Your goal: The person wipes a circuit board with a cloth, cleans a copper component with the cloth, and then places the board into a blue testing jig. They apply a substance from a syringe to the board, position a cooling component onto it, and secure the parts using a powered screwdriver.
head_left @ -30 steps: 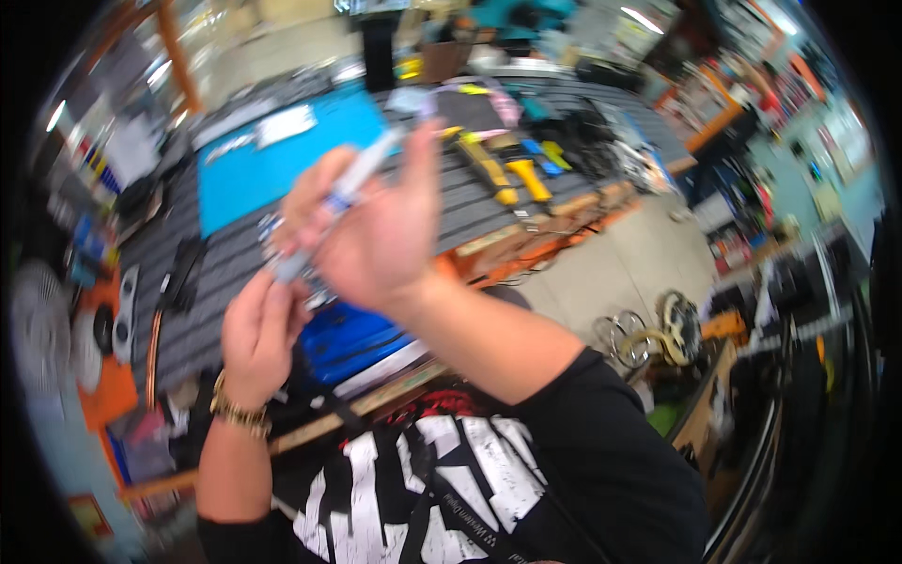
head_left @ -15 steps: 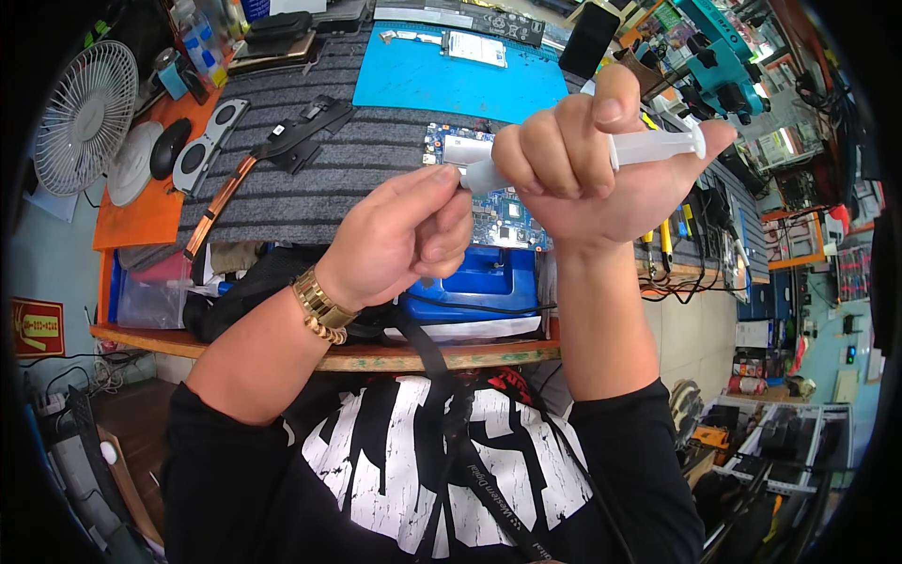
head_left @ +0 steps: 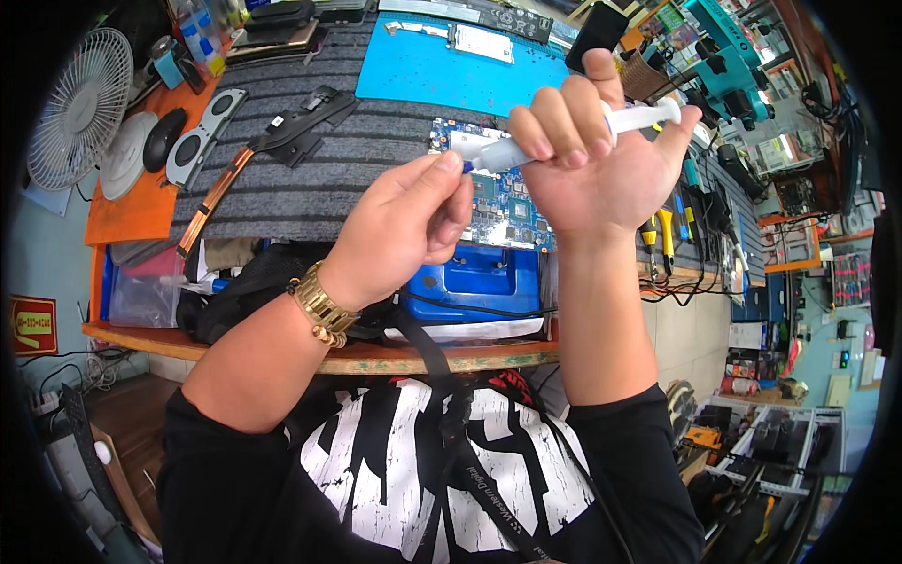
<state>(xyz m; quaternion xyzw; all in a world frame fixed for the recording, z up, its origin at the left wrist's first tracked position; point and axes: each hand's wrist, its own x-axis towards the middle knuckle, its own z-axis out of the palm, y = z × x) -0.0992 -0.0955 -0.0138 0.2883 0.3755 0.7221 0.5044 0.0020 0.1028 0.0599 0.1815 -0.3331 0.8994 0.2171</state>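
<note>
My right hand (head_left: 611, 183) is wrapped round a syringe (head_left: 504, 155) with grey stuff in its barrel. The white plunger (head_left: 646, 115) sticks out toward the thumb side. At the syringe's other end, my left hand (head_left: 399, 216) pinches a small dark blue cap (head_left: 467, 167) between thumb and forefinger. Whether the cap still sits on the nozzle, I cannot tell. Below both hands a blue laptop circuit board (head_left: 526, 214) lies on the grey striped mat (head_left: 282, 202), partly covered by the fingers and syringe.
To the left lie a copper heat pipe with black fan parts (head_left: 221, 193), a silver speaker-like strip (head_left: 202, 141) and a black mouse (head_left: 165, 138). A blue work mat (head_left: 423, 80) is at the back. Yellow-handled tools (head_left: 666, 233) lie to the right. A blue tray (head_left: 470, 296) sits under the table edge.
The syringe barrel has shifted slightly right, away from my left fingers, and the blue cap now shows between them. My right hand's fingers have loosened a little and its wrist has turned.
</note>
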